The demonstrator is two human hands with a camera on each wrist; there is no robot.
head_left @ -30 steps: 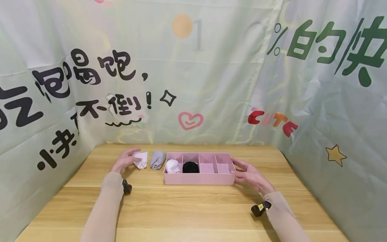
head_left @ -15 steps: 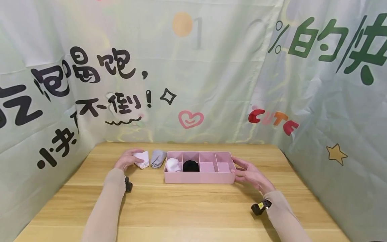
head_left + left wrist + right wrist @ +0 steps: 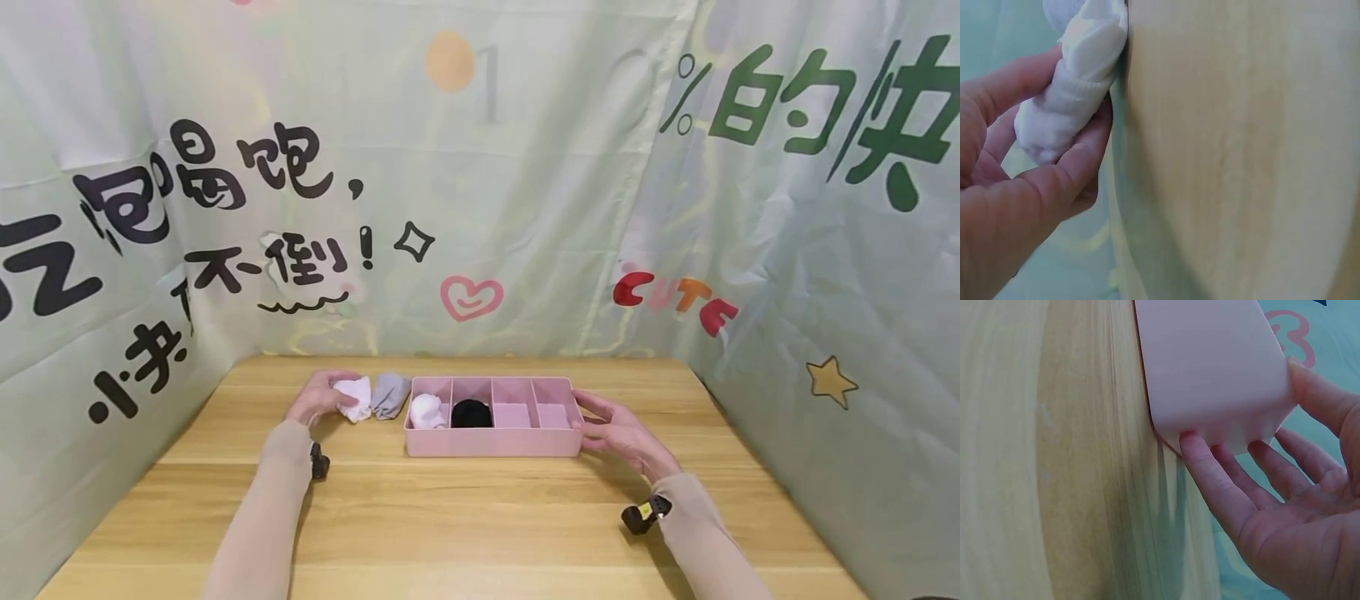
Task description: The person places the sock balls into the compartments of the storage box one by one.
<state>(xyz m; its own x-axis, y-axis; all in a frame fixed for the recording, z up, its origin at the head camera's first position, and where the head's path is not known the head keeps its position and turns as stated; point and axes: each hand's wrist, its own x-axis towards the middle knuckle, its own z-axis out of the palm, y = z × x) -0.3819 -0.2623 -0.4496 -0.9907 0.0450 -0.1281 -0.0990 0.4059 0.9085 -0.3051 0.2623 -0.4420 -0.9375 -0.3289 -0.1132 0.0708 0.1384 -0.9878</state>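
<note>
The left hand grasps a rolled white sock, thumb and fingers curled around it; the sock sits low over the wooden table, well to the left of the pink tray, though whether it touches the wood cannot be told. A rolled grey sock lies between that white sock and the tray's left end. The right hand is released, its straight fingers resting flat against the tray's right end wall. Inside the tray, the leftmost compartment holds a white bundle and the next one to the right holds a black bundle. A printed cloth hangs behind the tray.
</note>
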